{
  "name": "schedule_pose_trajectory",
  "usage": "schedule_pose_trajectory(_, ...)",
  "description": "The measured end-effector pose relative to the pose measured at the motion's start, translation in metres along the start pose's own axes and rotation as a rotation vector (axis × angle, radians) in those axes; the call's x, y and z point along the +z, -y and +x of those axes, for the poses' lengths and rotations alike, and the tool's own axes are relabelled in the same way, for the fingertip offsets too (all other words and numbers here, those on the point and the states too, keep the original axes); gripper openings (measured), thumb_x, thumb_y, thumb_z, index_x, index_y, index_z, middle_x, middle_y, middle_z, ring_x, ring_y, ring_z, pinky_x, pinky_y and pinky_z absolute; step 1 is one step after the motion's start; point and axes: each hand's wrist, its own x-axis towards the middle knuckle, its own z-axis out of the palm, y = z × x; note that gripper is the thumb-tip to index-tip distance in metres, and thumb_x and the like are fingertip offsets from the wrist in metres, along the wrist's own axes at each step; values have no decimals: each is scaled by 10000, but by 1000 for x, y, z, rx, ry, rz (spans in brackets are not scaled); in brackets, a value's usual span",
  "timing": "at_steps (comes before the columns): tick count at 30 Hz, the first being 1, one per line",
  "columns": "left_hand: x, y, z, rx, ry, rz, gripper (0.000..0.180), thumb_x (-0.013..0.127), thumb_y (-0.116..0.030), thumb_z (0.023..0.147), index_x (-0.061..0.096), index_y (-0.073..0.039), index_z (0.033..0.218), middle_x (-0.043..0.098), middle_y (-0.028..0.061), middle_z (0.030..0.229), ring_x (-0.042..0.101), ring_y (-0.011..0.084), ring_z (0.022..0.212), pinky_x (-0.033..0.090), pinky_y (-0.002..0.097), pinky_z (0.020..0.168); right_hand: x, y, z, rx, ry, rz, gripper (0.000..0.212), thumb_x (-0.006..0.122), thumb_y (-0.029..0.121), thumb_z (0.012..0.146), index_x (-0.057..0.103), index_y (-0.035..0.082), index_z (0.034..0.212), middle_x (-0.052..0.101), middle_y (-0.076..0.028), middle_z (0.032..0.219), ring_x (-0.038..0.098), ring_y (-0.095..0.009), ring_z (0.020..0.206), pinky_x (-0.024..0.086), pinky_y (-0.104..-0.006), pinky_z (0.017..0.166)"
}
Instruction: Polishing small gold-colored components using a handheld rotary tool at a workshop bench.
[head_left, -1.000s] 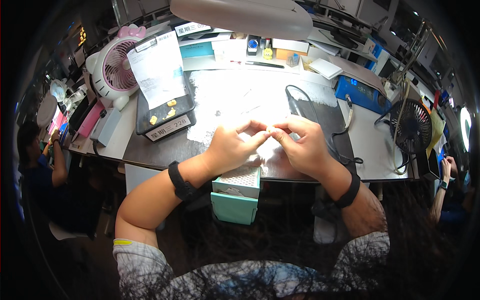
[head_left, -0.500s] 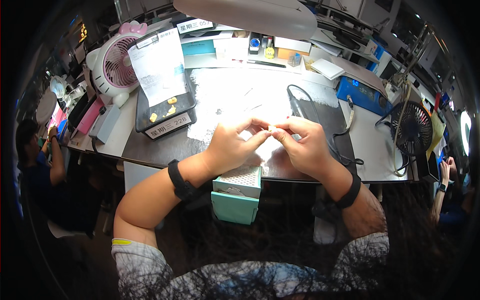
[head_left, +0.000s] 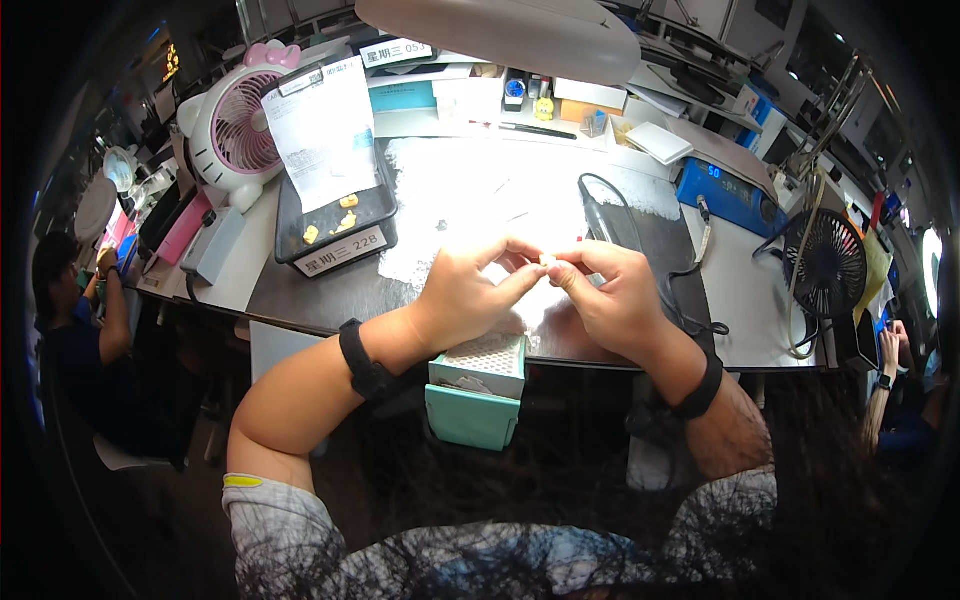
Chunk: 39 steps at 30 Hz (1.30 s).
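Observation:
Above the brightly lit bench, my left hand (head_left: pixel 462 290) and my right hand (head_left: pixel 612 295) meet at the fingertips. Both pinch a small pale-yellow piece (head_left: pixel 547 260), mostly covered by my fingers; its exact kind is too small to make out. Left of my hands stands a black tray (head_left: pixel 380 205) holding several small yellow pieces (head_left: pixel 347 221) and a clipped paper sheet (head_left: pixel 322 135). Under my left hand, a mint-green box with a perforated white top (head_left: pixel 484 358) sits at the bench's front edge. A slim handpiece (head_left: pixel 597 218) on a cord lies beyond my right hand.
A large lamp hood (head_left: pixel 500 35) hangs over the bench. A pink and white fan (head_left: pixel 243 125) stands at the left, a black fan (head_left: pixel 825 262) at the right. Near the latter is a blue control box (head_left: pixel 730 195). People sit at both sides.
The view has shifted slightly, moving the bench items a little to the right in the picture. My hands keep the same pinch, and the small piece appears slightly turned.

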Motion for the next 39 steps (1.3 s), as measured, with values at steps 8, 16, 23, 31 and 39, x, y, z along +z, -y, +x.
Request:
schedule_pose_trajectory(8,0,2,1,11,11,26,194,733,-60,991,714,46,1153,760,75,957,716,75,708,636,262,595,0,-4,0,-90,-14,-71,163,747,120,955,789,-3,1053,763,-180,889,726,-256,769,553,-351,644)
schedule_pose_trajectory(16,1,-1,0,-47,-2,3,196,750,-72,986,722,40,1144,766,68,955,710,64,718,625,251,593,2,-3,-1,-62,-22,-71,156,738,125,956,785,0,1038,756,-179,873,721,-268,750,555,-351,632)
schedule_pose_trajectory(23,1,5,2,37,-34,60,185,791,-108,927,757,5,1069,802,114,906,790,179,812,612,296,740,3,-3,-2,-12,-28,-35,156,735,132,956,776,-8,1013,744,-178,840,704,-277,704,547,-360,625)
schedule_pose_trajectory(31,1,2,4,81,-41,146,178,782,-100,930,754,16,1063,800,122,900,786,184,799,613,300,741,1,-2,-1,38,28,-30,167,709,154,976,763,-3,994,707,-193,789,672,-283,658,521,-371,615)
schedule_pose_trajectory(39,1,2,2,72,-45,138,184,778,-93,929,749,19,1073,797,120,884,783,178,791,610,296,730,4,-5,-1,34,16,-29,174,700,158,982,757,-7,975,695,-194,769,658,-275,644,496,-368,601)
